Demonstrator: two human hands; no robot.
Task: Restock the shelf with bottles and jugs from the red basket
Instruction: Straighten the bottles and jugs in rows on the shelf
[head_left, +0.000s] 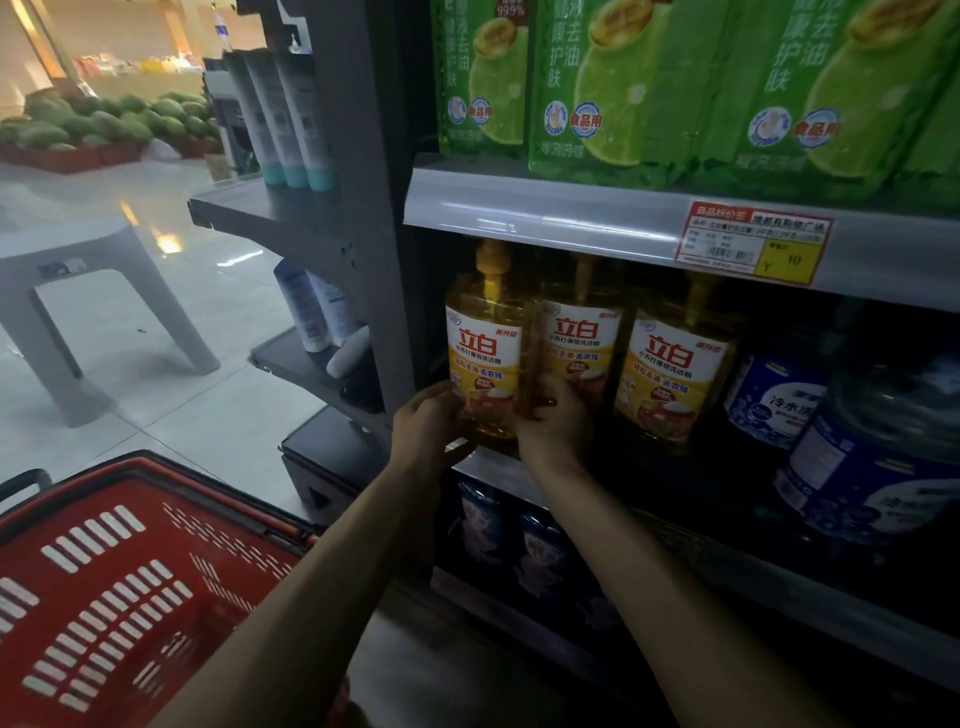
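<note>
A yellow pump bottle (485, 343) of dish liquid stands at the left end of the middle shelf (571, 221). My left hand (423, 423) grips its lower left side and my right hand (553, 423) grips its lower right side. Two more yellow pump bottles (579, 338) (675, 374) stand in a row to its right. The red basket (130, 587) sits at the lower left, and no bottles show inside it. My forearms cover part of the shelf below.
Green refill pouches (613, 88) fill the shelf above. Large blue jugs (878, 462) stand to the right of the yellow bottles. Blue pouches (519, 545) lie on the lower shelf. A grey stool (88, 291) stands on the tiled floor at left, beside side shelves with tubes (291, 119).
</note>
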